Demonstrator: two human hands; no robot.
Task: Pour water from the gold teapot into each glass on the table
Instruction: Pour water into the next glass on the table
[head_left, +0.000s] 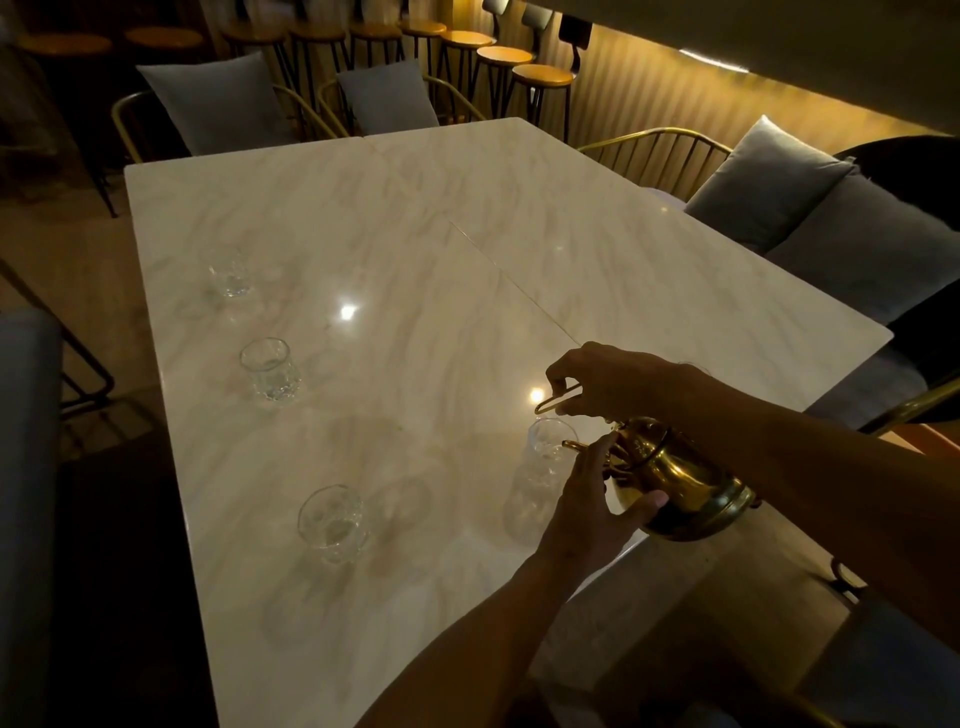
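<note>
Four glasses stand on a marble tabletop as a tilted teapot points its spout into the nearest glass. Right hand fingers pinch the handle; left hand fingers curl around the body.

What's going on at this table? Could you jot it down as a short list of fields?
setting: dim room, marble table
teapot: gold teapot, tilted, spout over the nearest glass
right hand: pinches the thin handle above the pot
left hand: steadies the pot's body
other glasses: near-left glass, middle glass, far glass, in a row along the left side
water stream: cannot tell
seating: cushioned chairs, bar stools behind
</note>
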